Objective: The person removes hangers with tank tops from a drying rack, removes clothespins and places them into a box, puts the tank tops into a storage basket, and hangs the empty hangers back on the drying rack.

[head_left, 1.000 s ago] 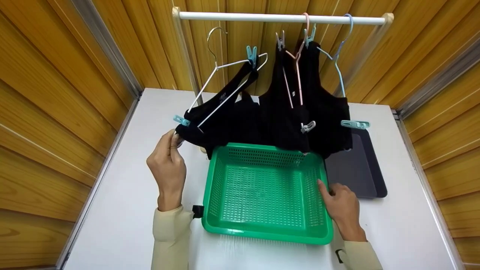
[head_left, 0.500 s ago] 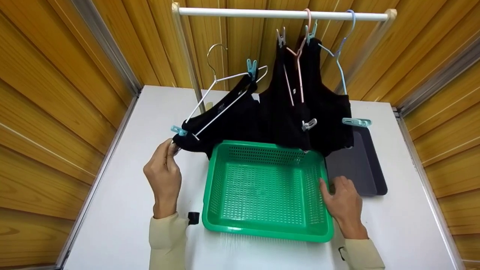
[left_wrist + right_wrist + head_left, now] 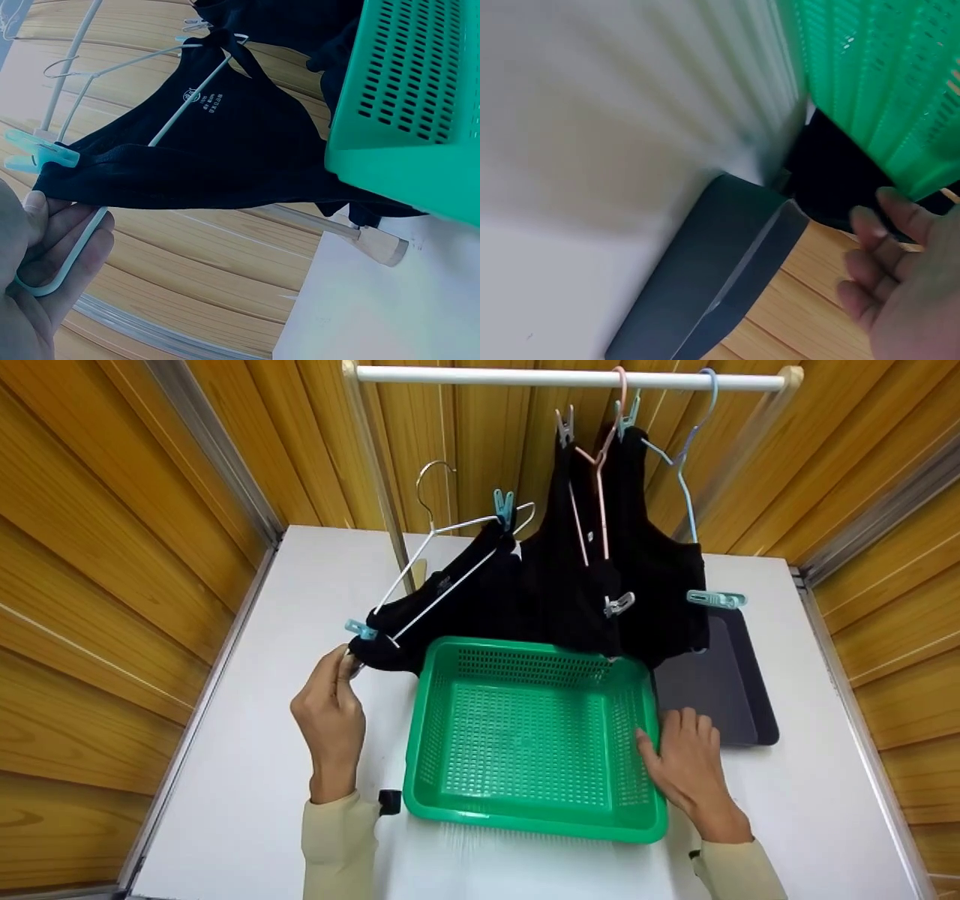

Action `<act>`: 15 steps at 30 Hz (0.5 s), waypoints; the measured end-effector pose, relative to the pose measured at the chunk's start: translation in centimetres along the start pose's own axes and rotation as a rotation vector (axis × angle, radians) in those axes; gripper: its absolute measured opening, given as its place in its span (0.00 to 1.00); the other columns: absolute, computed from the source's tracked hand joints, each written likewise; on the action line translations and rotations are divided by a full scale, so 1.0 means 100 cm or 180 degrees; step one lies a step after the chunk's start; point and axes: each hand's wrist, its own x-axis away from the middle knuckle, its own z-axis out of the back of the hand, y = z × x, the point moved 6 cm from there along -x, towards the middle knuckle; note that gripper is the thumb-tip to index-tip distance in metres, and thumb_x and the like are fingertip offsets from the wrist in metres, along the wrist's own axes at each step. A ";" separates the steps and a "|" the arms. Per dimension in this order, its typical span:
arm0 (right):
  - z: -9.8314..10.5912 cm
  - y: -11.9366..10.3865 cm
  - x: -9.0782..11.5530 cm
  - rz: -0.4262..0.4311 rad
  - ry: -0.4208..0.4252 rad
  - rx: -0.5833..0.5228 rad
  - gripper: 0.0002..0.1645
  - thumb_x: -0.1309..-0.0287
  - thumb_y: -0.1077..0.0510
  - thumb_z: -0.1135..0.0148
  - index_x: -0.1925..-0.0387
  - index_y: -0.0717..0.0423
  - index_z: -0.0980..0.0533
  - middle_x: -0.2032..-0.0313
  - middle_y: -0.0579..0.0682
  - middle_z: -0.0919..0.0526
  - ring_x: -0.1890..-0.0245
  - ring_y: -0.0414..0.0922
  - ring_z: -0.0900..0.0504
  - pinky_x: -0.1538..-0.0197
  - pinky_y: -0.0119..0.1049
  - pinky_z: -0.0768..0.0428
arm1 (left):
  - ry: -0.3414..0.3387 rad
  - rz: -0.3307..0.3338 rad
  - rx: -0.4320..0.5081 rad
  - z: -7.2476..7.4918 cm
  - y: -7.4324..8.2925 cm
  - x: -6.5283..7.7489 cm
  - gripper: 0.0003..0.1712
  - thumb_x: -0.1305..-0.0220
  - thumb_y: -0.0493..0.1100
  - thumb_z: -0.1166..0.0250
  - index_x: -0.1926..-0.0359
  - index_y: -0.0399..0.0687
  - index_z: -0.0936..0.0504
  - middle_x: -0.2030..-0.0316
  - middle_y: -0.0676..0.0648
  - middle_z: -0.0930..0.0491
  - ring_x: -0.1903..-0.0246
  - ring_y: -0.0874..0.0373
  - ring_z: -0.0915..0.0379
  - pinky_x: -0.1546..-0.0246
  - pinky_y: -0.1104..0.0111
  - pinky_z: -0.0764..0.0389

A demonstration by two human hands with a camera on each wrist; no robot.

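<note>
White hanger (image 3: pixel 404 572) gripped by left fingers (image 3: pixel 91 260), black garment (image 3: pixel 450 622) clipped on; right fingers (image 3: pixel 688 721) relaxed, at green basket's (image 3: pixel 540 826) rim

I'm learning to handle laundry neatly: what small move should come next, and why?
I'd probably have the left grip ease the white wire hanger, with its black cloth garment, toward the green perforated plastic basket: the hanger's curved metal hook is off the white round rail, and the basket lies close to the garment.
</note>
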 end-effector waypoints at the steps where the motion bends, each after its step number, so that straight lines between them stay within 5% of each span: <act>1: 0.000 -0.001 0.001 -0.0028 -0.0046 0.0002 0.23 0.28 0.52 0.39 0.54 0.74 0.27 0.61 0.64 0.29 0.63 0.60 0.37 0.60 0.53 0.38 | -0.0004 0.0008 0.0003 0.000 0.000 0.000 0.08 0.27 0.26 0.36 0.52 0.29 0.13 0.60 0.38 0.10 0.61 0.44 0.10 0.53 0.81 0.20; 15: -0.007 0.004 -0.002 -0.0158 -0.0211 -0.0086 0.23 0.25 0.52 0.45 0.50 0.74 0.28 0.59 0.64 0.28 0.62 0.59 0.36 0.59 0.52 0.37 | -0.0216 0.0166 0.0207 -0.001 -0.014 0.011 0.09 0.24 0.30 0.37 0.51 0.32 0.12 0.59 0.42 0.10 0.60 0.46 0.11 0.53 0.79 0.20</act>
